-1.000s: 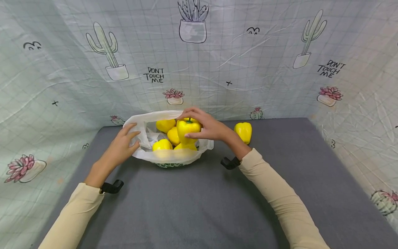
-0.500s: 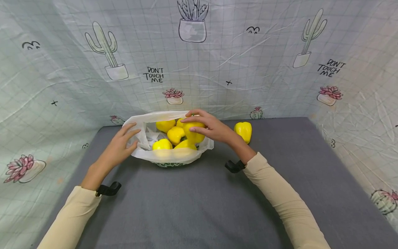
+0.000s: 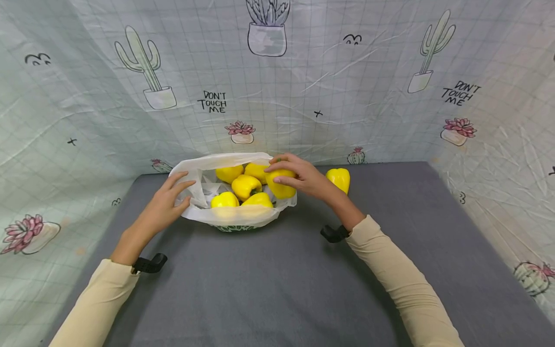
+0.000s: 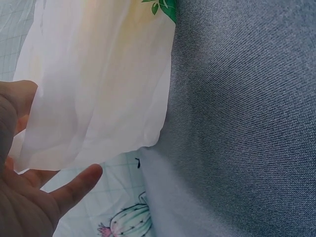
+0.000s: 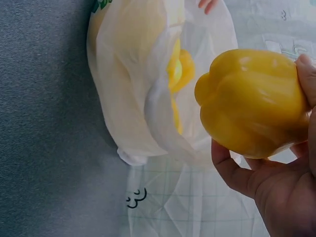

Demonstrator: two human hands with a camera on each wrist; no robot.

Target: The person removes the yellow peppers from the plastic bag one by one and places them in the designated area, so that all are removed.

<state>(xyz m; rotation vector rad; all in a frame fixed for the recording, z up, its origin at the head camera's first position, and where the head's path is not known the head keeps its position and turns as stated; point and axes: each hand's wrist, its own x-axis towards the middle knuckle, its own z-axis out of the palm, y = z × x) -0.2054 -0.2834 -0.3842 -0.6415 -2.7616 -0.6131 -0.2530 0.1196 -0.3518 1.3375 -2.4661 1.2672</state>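
A white plastic bag with a green print stands at the back of the grey table, its mouth wide. Several yellow bell peppers lie inside it. My left hand is at the bag's left rim, fingers spread and fairly straight, fingertips just inside the mouth. In the left wrist view, part of that hand is hidden behind the plastic. My right hand grips a yellow bell pepper between thumb and fingers, over the bag's right rim. Another yellow bell pepper sits on the table right of the bag, partly behind my right wrist.
The grey cloth-covered table reaches forward to a hanging curtain printed with cacti, which also encloses both sides. Each wrist wears a black camera strap.
My right hand has moved right with the gripped pepper, from over the bag's middle to its right rim, uncovering more peppers inside. My left hand stays at the left rim.
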